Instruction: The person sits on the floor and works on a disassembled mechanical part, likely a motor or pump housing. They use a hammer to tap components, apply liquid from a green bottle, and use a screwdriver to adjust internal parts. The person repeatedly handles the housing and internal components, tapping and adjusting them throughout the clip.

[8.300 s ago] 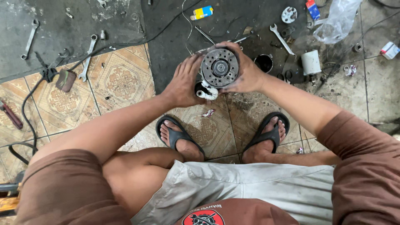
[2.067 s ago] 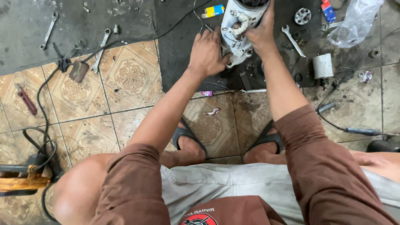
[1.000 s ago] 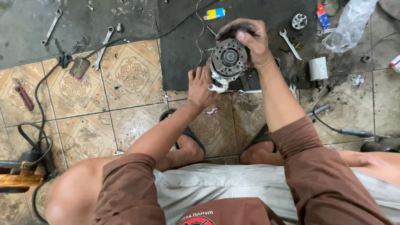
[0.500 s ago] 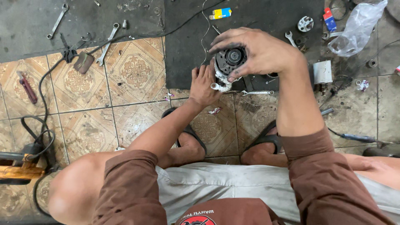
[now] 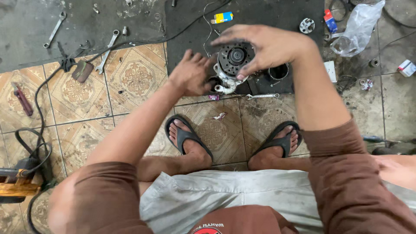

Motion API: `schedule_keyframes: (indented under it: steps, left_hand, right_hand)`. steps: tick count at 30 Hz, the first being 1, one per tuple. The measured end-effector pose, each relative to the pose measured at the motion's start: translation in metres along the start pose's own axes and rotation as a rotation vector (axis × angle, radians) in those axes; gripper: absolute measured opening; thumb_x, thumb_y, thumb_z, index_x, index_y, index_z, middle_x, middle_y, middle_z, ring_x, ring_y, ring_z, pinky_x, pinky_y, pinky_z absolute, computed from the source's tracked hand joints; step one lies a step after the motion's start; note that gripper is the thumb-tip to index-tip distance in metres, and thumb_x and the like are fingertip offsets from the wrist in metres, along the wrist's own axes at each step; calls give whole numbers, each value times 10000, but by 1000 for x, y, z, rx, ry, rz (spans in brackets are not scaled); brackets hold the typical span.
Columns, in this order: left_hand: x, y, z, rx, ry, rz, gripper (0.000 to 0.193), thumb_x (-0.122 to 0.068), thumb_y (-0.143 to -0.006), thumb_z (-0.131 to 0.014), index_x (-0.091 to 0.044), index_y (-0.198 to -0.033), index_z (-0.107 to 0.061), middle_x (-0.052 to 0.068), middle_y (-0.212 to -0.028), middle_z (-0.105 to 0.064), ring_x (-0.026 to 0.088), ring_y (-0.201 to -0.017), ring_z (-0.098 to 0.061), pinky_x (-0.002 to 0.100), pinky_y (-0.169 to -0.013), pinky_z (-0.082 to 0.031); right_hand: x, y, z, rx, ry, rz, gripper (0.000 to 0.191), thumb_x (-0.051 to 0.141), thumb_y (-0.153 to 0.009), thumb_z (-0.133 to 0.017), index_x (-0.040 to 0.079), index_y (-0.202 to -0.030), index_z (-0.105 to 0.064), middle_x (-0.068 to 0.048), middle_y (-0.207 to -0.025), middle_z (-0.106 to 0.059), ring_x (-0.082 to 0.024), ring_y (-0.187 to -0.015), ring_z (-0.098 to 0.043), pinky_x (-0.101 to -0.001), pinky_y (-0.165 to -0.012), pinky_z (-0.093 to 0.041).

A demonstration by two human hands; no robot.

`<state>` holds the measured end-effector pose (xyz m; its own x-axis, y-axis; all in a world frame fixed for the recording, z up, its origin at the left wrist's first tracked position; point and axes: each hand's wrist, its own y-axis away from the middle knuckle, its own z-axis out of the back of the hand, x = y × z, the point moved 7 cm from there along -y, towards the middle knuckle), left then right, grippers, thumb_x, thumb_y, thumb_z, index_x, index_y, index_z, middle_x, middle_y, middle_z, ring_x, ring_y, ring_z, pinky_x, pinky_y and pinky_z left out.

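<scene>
We keep our right hand (image 5: 268,45) gripping the round metal motor part (image 5: 232,63) over the black mat (image 5: 190,30); our left hand (image 5: 190,76) has eased back, fingers loose against its side.

A small yellow-and-blue box (image 5: 222,17) lies on the dark mat, a red-and-blue packet (image 5: 331,21) beside a clear plastic bag (image 5: 359,29), and a white-and-red carton (image 5: 406,68) far right.

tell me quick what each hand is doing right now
Left hand: fingers spread, pressed against the side of the round metal motor part, not gripping it.
Right hand: fingers curled over the top of the same part, gripping its rim.
</scene>
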<state>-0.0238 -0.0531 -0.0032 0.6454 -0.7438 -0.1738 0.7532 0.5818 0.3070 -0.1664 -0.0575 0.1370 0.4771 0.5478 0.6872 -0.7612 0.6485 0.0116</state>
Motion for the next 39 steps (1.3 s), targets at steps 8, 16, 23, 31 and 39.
schedule_keyframes:
  steps: [8,16,23,31,39]
  left_hand:
    - [-5,31,109,-146,547,-67,989,-313,-809,-727,74,-1570,-227,302,-1473,-505,403,-1396,-502,424,-1208,-357]
    - [-23,16,81,-324,780,-88,1318,-437,-610,-978,101,-1531,-203,324,-1529,-394,426,-1430,-412,441,-1176,-343]
    - [-22,7,55,-259,905,-214,1187,-473,-713,-939,78,-1541,-292,292,-1543,-455,402,-1465,-449,437,-1210,-371]
    - [-29,-2,53,-208,929,-203,1128,-483,-719,-929,94,-1497,-351,300,-1481,-505,409,-1425,-480,454,-1182,-390]
    - [-33,-4,51,-291,984,-260,1090,-420,-764,-897,94,-1534,-323,305,-1504,-502,419,-1429,-487,452,-1194,-390]
  right_hand:
    - [13,3,53,204,429,-261,876,321,-714,-885,119,-1472,-495,-146,-1363,-578,-360,-1266,-579,-452,-1069,-482]
    - [40,13,6,49,479,-14,982,391,-612,-880,44,-1443,-488,-163,-1430,-507,-382,-1284,-510,-495,-1026,-462]
    - [31,6,-5,130,475,67,921,366,-604,-871,78,-1412,-535,-133,-1347,-542,-343,-1256,-520,-475,-1027,-472]
    - [23,1,-18,269,766,449,863,580,-639,-792,99,-1333,-613,-137,-1069,-625,-303,-964,-615,-399,-802,-541]
    - [8,13,-17,16,678,426,767,632,-719,-776,9,-1145,-639,-142,-909,-547,-336,-891,-588,-434,-762,-532]
